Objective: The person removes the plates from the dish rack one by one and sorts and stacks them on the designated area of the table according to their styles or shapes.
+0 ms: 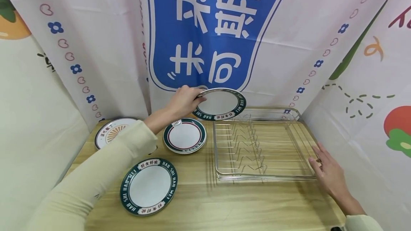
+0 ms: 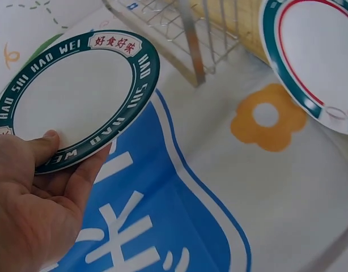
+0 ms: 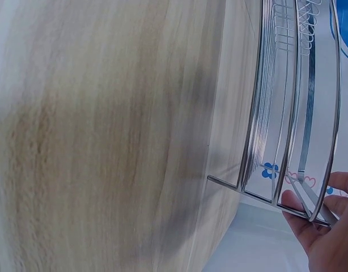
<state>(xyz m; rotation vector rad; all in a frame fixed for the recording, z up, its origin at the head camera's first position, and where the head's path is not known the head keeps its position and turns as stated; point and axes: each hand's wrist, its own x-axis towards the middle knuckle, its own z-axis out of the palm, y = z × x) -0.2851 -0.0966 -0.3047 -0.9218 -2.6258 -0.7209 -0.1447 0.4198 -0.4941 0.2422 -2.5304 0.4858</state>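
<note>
My left hand (image 1: 183,102) pinches the edge of a white plate (image 1: 219,103) with a dark green lettered rim. In the left wrist view, the thumb lies on top of that plate (image 2: 72,93) and the fingers are underneath. The plate is raised and tilted, overlapping the back left corner of a wire dish rack (image 1: 266,178) in the head view. At the rack's right end, my right hand (image 1: 332,172) holds the top rail, with the thumb and fingers on either side of it in the right wrist view. The rack's wire slots hold no plates.
A matching green-rimmed plate (image 1: 149,187) lies at the front left of the wooden table (image 1: 244,206). Behind it are stacked smaller plates (image 1: 184,135) with a red inner ring. A sunburst plate (image 1: 110,131) is partly hidden by my left sleeve. Printed cloth (image 1: 112,45) hangs behind.
</note>
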